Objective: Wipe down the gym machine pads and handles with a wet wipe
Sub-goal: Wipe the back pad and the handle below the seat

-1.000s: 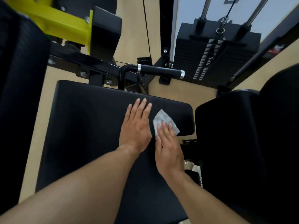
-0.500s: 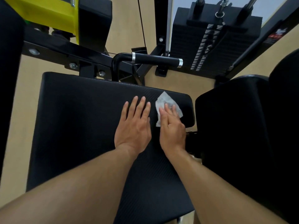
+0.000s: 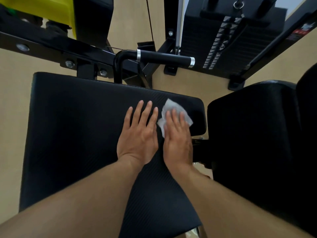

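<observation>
Both hands lie flat on the seat pad (image 3: 77, 134). The left hand (image 3: 137, 134) rests bare; the right hand (image 3: 177, 134) presses the wipe (image 3: 173, 106) under straight fingers, where it may bunch or slip off the nearby edge.

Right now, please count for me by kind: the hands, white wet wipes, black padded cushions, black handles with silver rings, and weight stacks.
Hands: 2, left hand, right hand
White wet wipe: 1
Black padded cushions: 2, large pad, right-side pad
Black handle with silver rings: 1
Black weight stack: 1
Total: 7
</observation>
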Motion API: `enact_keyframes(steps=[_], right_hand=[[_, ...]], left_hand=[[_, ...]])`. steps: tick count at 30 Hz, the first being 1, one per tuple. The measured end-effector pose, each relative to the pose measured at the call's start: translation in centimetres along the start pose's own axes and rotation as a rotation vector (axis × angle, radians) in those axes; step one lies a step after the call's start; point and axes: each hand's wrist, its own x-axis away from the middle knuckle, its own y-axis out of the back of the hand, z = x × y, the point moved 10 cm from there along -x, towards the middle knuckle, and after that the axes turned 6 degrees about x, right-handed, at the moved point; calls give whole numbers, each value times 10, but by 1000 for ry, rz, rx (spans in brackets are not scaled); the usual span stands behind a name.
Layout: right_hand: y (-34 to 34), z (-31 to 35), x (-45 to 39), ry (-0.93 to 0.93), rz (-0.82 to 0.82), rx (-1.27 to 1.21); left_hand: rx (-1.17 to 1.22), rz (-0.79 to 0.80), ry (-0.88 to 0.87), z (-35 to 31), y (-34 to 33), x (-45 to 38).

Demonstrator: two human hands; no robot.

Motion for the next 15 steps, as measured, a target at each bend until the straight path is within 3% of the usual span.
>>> enact_keyframes(steps=[3,9,11,15], right_hand=[[-2,-23,21,-160,90,-2],[5,-48,-59,-417,116,93],[2,-34,-77,-345,142,142],[-5,10,-66,74,167,101]], left_hand=[[8,-5,1,0,2,-1],[-2,5,3,-1,1,-2],[-10,5,2,0,0,-2],[-6,10,2,0,-1,-2]])
